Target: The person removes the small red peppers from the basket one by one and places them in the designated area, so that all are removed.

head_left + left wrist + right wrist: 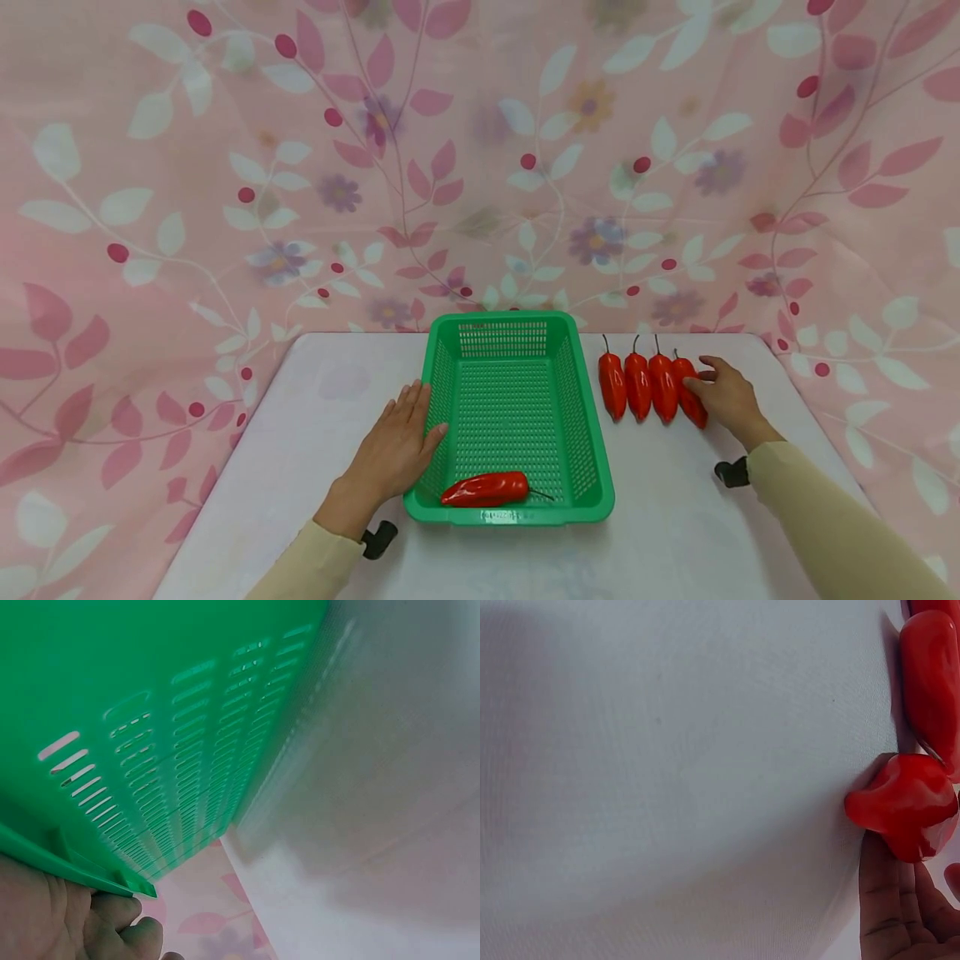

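Observation:
My left hand (393, 450) rests along the left rim of a green plastic basket (592, 450), fingers extended and thumb over the edge. The left wrist view shows the basket's slotted side wall (187, 735) beside that hand (82, 922). One glossy red pepper (487, 489) lies crosswise inside, at the near end. Right of the basket, my right hand (731, 400) holds the rightmost red pepper (692, 404) of a row, thumb on one side. Up close in the right wrist view, its fingers (885, 892) reach around this pepper (907, 802); part of the hand is outside the frame.
Three more red peppers (638, 387) lie side by side with stems pointing away, left of the held one. A white cloth covers the table (300, 433). Behind it hangs a pink floral curtain (480, 167).

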A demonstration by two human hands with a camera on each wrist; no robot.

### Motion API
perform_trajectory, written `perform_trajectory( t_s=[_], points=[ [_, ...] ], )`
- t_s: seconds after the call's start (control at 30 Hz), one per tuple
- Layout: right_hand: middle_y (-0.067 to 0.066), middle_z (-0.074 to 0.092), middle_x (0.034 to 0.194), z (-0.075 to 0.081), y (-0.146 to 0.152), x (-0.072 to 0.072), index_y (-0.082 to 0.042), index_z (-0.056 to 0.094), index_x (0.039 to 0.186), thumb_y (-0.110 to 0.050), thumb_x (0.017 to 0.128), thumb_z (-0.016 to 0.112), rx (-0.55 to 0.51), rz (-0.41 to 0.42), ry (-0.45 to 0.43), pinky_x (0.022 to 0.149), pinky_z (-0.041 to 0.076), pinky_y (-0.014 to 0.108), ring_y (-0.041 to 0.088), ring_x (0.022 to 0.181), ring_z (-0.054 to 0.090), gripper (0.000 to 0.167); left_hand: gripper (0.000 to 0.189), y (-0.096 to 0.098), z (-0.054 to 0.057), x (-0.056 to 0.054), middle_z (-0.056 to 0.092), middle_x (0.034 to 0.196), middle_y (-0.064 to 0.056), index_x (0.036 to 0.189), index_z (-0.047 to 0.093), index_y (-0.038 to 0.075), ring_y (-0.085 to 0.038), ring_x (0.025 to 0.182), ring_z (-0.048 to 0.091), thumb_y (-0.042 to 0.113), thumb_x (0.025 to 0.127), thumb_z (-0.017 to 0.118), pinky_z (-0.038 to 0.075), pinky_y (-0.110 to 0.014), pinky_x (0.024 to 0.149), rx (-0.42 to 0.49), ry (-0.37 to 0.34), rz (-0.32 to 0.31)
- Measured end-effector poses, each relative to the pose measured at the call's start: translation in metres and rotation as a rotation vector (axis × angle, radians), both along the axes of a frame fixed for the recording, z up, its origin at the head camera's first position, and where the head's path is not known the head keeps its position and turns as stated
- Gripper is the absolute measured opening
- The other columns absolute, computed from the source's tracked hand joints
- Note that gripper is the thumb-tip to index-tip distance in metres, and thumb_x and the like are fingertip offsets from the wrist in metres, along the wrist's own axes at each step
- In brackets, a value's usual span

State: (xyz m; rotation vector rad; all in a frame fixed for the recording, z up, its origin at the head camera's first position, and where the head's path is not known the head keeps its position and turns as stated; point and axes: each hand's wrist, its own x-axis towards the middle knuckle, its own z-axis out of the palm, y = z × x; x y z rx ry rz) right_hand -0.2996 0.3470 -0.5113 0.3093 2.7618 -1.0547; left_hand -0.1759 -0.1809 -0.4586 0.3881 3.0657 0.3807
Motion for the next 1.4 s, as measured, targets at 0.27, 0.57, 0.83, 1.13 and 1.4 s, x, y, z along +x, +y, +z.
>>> perform_trajectory(
  t_s=[0.27,0.57,0.83,1.13,1.4],
  points=[
    [0.040,0.038,0.154,0.010,-0.001,0.007,0.006,0.024,0.162,-0.036,0.108,0.056,0.007,-0.001,-0.014,0.103,0.053,0.065,0.058,0.135,0.045,0.075,0.079,0.000,-0.001,0.001,0.025,0.172,-0.024,0.166,0.022,-0.004,-0.042,0.160,0.024,0.048,0.111,0.047,0.027,-0.059,0.128,-0.006,0.011,-0.002],
    [0.039,0.041,0.152,0.012,-0.004,0.013,0.005,0.030,0.161,-0.035,0.107,0.059,0.059,0.028,0.057,0.101,0.055,0.064,0.058,0.134,0.043,0.073,0.077,0.001,-0.001,0.002,0.031,0.169,-0.026,0.163,0.029,-0.006,-0.044,0.158,0.030,0.043,0.109,0.054,0.030,-0.059,0.126,0.013,0.075,-0.006],
    [0.036,0.046,0.149,0.026,-0.019,0.018,0.004,0.037,0.158,-0.032,0.106,0.061,0.072,0.065,0.146,0.099,0.056,0.064,0.056,0.131,0.046,0.067,0.077,0.001,0.001,0.001,0.031,0.169,-0.026,0.163,0.028,-0.006,-0.044,0.158,0.029,0.043,0.109,0.054,0.031,-0.059,0.126,0.001,0.076,-0.005],
    [0.034,0.048,0.150,0.046,-0.047,0.023,0.000,0.040,0.158,-0.031,0.106,0.063,0.049,0.142,0.200,0.105,0.051,0.067,0.054,0.133,0.047,0.065,0.077,0.000,0.002,0.000,0.030,0.170,-0.027,0.163,0.027,-0.007,-0.045,0.158,0.028,0.042,0.110,0.054,0.029,-0.060,0.127,0.004,0.064,-0.010],
    [0.029,0.050,0.151,0.070,-0.080,0.030,-0.003,0.042,0.158,-0.033,0.105,0.064,0.000,0.237,0.256,0.106,0.050,0.068,0.051,0.134,0.048,0.065,0.077,0.001,-0.001,0.000,0.031,0.170,-0.026,0.164,0.027,-0.006,-0.043,0.159,0.028,0.043,0.110,0.053,0.028,-0.058,0.128,-0.001,0.064,-0.007]
  ],
)
